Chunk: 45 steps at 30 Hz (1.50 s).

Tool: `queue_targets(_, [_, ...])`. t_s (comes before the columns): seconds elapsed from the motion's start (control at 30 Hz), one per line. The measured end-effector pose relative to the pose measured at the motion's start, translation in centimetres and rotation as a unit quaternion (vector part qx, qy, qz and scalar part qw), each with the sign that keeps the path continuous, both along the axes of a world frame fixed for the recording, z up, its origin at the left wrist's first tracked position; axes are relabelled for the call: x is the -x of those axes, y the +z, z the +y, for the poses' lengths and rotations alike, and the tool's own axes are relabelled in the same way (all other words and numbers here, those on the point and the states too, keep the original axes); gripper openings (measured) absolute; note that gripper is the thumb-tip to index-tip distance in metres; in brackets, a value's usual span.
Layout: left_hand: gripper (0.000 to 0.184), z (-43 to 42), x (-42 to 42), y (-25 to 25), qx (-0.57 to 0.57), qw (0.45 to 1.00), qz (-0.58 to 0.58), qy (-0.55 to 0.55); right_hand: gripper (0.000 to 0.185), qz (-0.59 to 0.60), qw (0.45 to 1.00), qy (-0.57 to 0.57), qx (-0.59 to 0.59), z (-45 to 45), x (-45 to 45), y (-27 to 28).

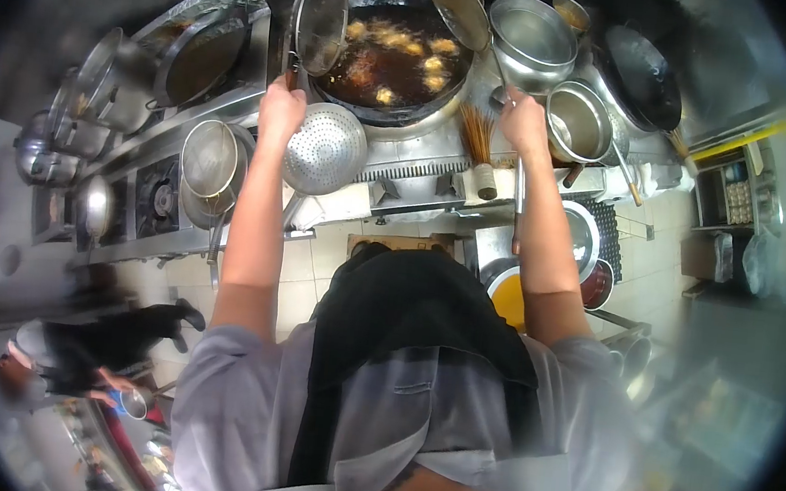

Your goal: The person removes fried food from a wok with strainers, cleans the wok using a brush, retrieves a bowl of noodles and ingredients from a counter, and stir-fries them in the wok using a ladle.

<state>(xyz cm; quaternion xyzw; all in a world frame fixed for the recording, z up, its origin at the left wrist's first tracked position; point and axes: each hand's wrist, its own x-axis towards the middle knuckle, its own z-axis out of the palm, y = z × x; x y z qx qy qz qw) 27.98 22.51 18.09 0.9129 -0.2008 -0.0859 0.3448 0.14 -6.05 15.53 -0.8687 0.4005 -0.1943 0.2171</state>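
Observation:
My left hand point(282, 109) is closed round the handle of a round mesh strainer point(323, 23), raised at the left rim of a large wok point(382, 115). My right hand point(524, 126) grips the long handle of a round metal ladle point(458, 10), whose bowl is over the wok's right rim. Golden fried pieces point(437, 64) float in the dark, bubbling oil point(372, 68) between the two tools. A perforated skimmer point(326, 149) lies beside my left forearm. The bamboo brush point(478, 150) rests on the stove edge, left of my right hand.
At the right are a steel pot point(533, 34), a saucepan point(579, 121) and another wok point(643, 78). Sieves point(209, 160) and a burner point(162, 202) are to the left. A bowl of yellow liquid point(508, 296) stands low at right. Another person point(99, 345) is at lower left.

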Motion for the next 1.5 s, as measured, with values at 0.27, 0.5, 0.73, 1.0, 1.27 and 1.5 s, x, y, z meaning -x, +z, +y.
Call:
queue_targets(0.27, [0.041,2.0,-0.5,2.5,0.02,0.998,-0.057,0.019,0.034,-0.041,0.998,0.017,-0.046,-4.5,1.8,1.6])
queue_targets(0.5, [0.04,-1.5,-4.9,0.2,-0.071,0.981,-0.177,-0.023,0.035,0.008,0.997,0.026,-0.079,-6.2,0.3,2.7])
queue_targets(0.73, [0.035,-4.5,-6.0,-1.9,-0.114,0.988,-0.098,-0.036,0.039,0.055,0.98,0.05,-0.184,-5.7,-1.6,0.7])
queue_targets(1.0, [0.032,-3.0,-4.2,-4.0,-0.01,0.995,0.079,-0.063,0.025,-0.05,0.887,-0.008,-0.459,0.0,-2.0,-2.3])
queue_targets(1.27, [0.027,-0.8,-3.7,-4.3,0.067,0.982,0.151,-0.091,0.028,-0.132,0.844,-0.024,-0.519,5.2,-2.5,-1.6])
queue_targets(1.5, [0.026,1.6,-3.0,-1.9,0.12,0.97,0.192,-0.091,0.039,-0.116,0.883,-0.038,-0.454,8.9,-1.6,-0.1])
